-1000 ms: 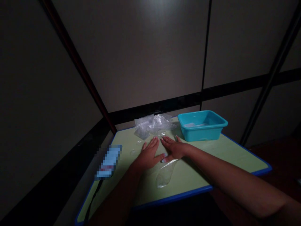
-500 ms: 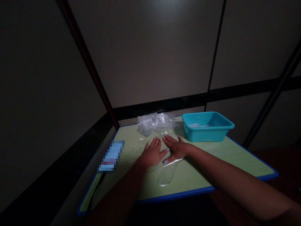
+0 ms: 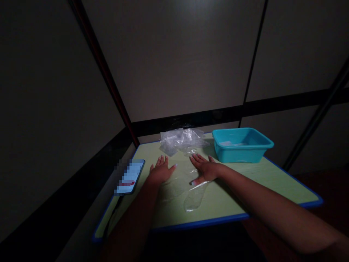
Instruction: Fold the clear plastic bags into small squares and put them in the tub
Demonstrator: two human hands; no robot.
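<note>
A clear plastic bag (image 3: 194,199) lies spread on the pale green table (image 3: 231,203); its outline is faint in the dim light. My left hand (image 3: 161,171) rests flat on the left part of the plastic, fingers apart and pointing away from me. Opposite it, my right hand (image 3: 204,169) presses flat on the right part with its thumb stretched toward the left. Neither hand grips anything. Just beyond my fingertips sits a crumpled heap of clear plastic bags (image 3: 182,141).
A turquoise basin (image 3: 242,154) with something whitish inside stands at the back right of the table. At the left edge lies a phone (image 3: 130,178), partly pixelated, with a dark cable (image 3: 111,218) below it. Wall panels (image 3: 174,65) rise behind the table.
My left hand has slid left across the plastic, away from my right hand, which stays in nearly the same place. The gap between the hands is wider.
</note>
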